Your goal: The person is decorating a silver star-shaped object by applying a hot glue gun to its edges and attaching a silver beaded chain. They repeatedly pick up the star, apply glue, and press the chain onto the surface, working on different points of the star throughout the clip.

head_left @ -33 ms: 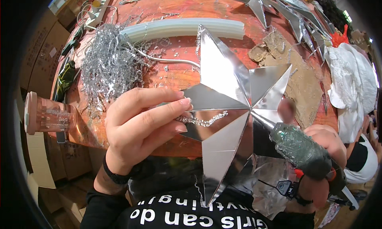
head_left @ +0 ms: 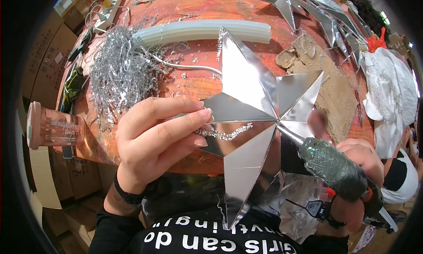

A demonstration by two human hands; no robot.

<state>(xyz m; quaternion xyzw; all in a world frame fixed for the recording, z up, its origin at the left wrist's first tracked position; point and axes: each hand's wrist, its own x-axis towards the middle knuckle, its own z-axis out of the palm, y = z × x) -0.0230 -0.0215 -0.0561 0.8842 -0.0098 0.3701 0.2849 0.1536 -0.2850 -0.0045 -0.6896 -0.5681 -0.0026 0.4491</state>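
A large shiny silver five-pointed star point(head_left: 246, 71) with folded facets stands in front of me, above the table's near edge. My left hand point(head_left: 154, 137) is closed in a pinch at its left arm, holding a short silver bead chain point(head_left: 231, 135) whose free end trails toward the centre. My right hand point(head_left: 363, 159) is wrapped round a glue gun point(head_left: 330, 163) with a glossy, dark-green crusted body. Its metal nozzle points at the star's centre, where the facets meet. The gun hides most of the right fingers. More bead chain edges the star's top and bottom points.
Left on the red-orange table point(head_left: 198, 84) lies a heap of silver bead chains point(head_left: 125, 73). Translucent glue sticks point(head_left: 207, 31) lie behind, with a white cable running nearby. Torn cardboard point(head_left: 335, 93), other silver stars point(head_left: 324, 22) and white cloth point(head_left: 390, 95) are right; a cup point(head_left: 57, 128) sits left.
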